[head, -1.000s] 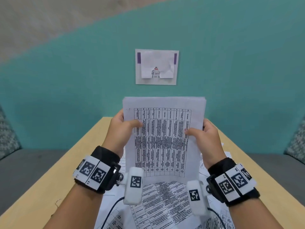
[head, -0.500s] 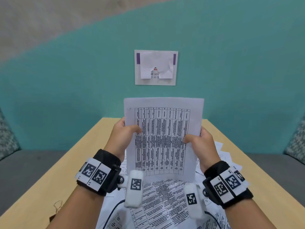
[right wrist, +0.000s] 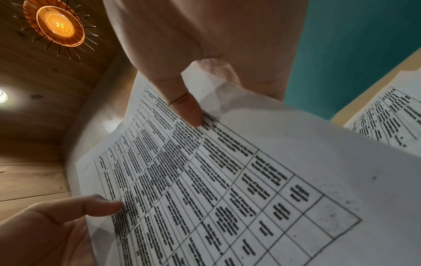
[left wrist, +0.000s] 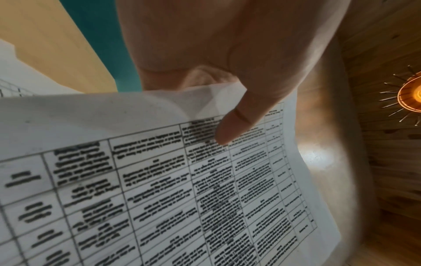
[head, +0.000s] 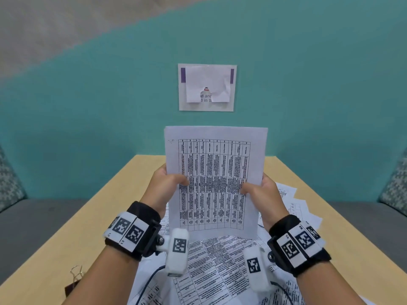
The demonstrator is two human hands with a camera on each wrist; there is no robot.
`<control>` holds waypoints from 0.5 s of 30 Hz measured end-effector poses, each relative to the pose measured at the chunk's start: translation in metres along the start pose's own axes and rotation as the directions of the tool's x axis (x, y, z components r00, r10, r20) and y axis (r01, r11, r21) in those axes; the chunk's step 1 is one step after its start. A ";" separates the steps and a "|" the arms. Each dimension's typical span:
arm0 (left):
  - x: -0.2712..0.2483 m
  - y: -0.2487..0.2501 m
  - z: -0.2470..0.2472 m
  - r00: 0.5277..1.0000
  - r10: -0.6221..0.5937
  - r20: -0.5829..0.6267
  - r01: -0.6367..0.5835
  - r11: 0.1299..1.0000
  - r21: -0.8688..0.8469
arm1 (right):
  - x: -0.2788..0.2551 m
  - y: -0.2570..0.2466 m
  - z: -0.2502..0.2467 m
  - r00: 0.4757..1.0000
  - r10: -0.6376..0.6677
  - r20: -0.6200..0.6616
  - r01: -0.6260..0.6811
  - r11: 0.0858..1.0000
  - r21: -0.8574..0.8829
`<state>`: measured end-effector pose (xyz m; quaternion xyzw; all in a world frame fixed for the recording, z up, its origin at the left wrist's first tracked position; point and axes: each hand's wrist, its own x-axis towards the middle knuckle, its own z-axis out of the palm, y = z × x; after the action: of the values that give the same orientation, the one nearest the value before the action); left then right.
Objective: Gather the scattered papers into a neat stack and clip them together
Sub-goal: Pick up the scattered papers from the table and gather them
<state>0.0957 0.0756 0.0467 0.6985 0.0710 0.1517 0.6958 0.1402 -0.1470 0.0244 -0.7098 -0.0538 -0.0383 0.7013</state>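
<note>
A stack of white sheets printed with a table stands upright above the wooden table. My left hand grips its left edge, thumb on the front face. My right hand grips the right edge the same way. In the left wrist view the stack runs under my left thumb; in the right wrist view the stack lies under my right thumb. More printed sheets lie spread on the table below. A binder clip sits at the table's near left, partly hidden by my forearm.
A teal wall rises behind the table, with a paper notice stuck on it. Grey seats with patterned cushions flank the table on both sides. Loose sheets fan out toward the right edge.
Both hands have lowered the upright stack toward the table, and its top edge now looks more even. The binder clip has come into view at the lower left.
</note>
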 end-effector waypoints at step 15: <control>-0.021 0.010 -0.017 0.993 0.084 -0.081 -0.085 0.996 -0.006 | -0.017 -0.053 -0.015 0.991 -0.134 -0.021 0.134 0.991 -0.005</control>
<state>0.0691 0.0853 0.0540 0.6908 0.0686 0.2092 0.6887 0.1167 -0.1614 0.0754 -0.7053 -0.0937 -0.0931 0.6965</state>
